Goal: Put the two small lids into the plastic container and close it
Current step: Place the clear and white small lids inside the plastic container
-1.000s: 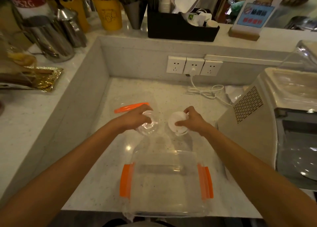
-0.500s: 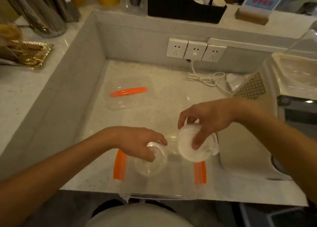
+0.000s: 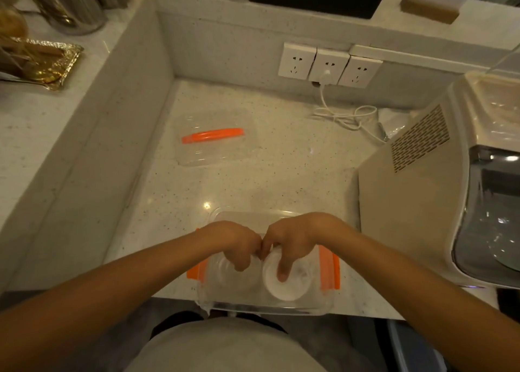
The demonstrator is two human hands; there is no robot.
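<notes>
A clear plastic container (image 3: 270, 305) with orange side clips stands at the counter's near edge. Both my hands reach down into it. My left hand (image 3: 235, 243) grips a clear small lid (image 3: 222, 271) in the container's left half. My right hand (image 3: 291, 240) holds a white small lid (image 3: 284, 285) in the right half, fingers pressed on its top. Whether the lids rest on the container's bottom I cannot tell. The container's clear cover (image 3: 215, 139), with an orange handle strip, lies flat on the counter farther back and to the left.
A beige machine (image 3: 416, 200) stands close on the right. White wall sockets (image 3: 327, 67) with a plugged white cable (image 3: 346, 117) sit at the back. A raised ledge (image 3: 92, 124) borders the left, holding a gold tray (image 3: 42, 64) and metal jugs.
Both hands carried the lids from the middle of the counter toward me and lowered them into the container. The view tilted downward.
</notes>
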